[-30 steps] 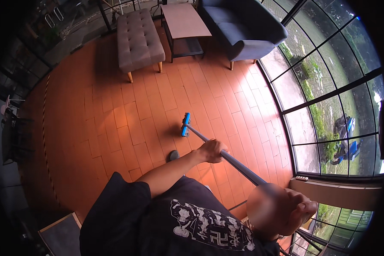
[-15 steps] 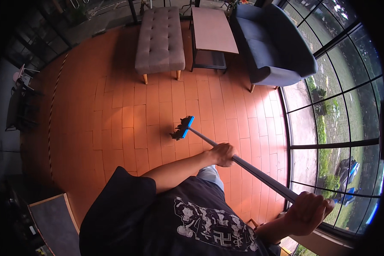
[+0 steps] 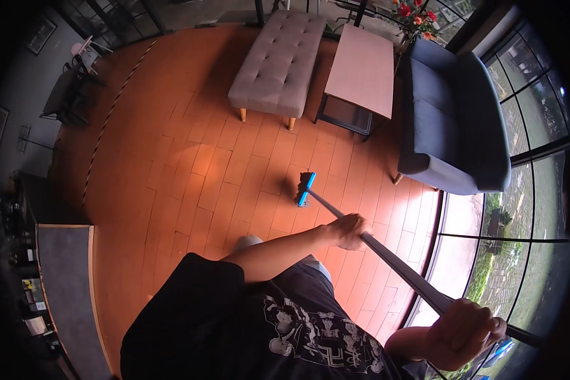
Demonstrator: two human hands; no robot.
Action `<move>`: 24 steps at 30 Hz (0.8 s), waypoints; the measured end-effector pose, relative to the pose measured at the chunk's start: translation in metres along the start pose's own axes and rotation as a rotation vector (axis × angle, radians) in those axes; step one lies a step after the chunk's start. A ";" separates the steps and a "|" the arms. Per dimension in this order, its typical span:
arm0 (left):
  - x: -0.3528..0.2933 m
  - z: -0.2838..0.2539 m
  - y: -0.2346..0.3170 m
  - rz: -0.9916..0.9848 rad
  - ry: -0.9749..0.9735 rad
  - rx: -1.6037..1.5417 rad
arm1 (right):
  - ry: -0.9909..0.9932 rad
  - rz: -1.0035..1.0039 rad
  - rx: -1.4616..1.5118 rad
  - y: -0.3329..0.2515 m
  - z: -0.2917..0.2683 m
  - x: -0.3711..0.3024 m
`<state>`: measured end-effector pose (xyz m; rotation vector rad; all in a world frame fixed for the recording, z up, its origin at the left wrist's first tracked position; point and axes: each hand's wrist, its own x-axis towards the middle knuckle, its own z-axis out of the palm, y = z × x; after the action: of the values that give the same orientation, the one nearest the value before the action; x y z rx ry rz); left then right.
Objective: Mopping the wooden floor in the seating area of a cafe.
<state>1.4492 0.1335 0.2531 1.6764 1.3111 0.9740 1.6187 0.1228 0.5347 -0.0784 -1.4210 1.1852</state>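
Head view: left hand (image 3: 349, 231) clenched round the middle of the long grey broom handle (image 3: 386, 256), right hand (image 3: 463, 332) clenched near its top end. Blue broom head (image 3: 305, 189) down on the orange tiled floor (image 3: 171, 164), just short of the low coffee table (image 3: 359, 69). Best swept with short, flat strokes, bristles pressed evenly. Open floor lay wide to the left; padded bench (image 3: 277, 60), blue armchair (image 3: 453, 126) and glass wall (image 3: 519, 209) crowded the far and right sides.
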 end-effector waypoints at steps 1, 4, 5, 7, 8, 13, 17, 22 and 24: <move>0.016 -0.005 0.007 -0.032 -0.050 0.011 | -0.019 0.005 0.089 0.006 -0.002 0.010; 0.055 -0.009 0.000 -0.071 -0.064 0.057 | 0.092 0.070 -0.165 0.023 0.000 0.034; 0.062 -0.012 -0.014 -0.075 -0.060 0.052 | 0.088 0.076 -0.164 0.036 -0.004 0.037; 0.082 -0.018 -0.033 -0.128 -0.116 0.059 | -0.044 0.000 -0.037 0.062 -0.017 0.039; 0.086 -0.023 -0.045 -0.110 -0.107 0.060 | -0.035 -0.004 -0.070 0.076 -0.019 0.040; 0.077 -0.048 -0.147 -0.281 -0.106 0.044 | 0.058 0.393 -0.332 0.173 -0.024 0.004; 0.035 -0.041 -0.268 -0.285 -0.067 0.143 | -0.054 0.349 -0.158 0.257 -0.035 -0.064; 0.045 -0.070 -0.283 -0.122 -0.059 0.244 | 0.036 0.385 -0.299 0.277 -0.047 -0.082; 0.043 -0.088 -0.297 -0.145 -0.082 0.224 | 0.122 0.401 -0.317 0.296 -0.033 -0.083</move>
<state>1.2637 0.2345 0.0226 1.7397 1.5080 0.6875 1.4976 0.2278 0.2709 -0.6722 -1.5150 1.2400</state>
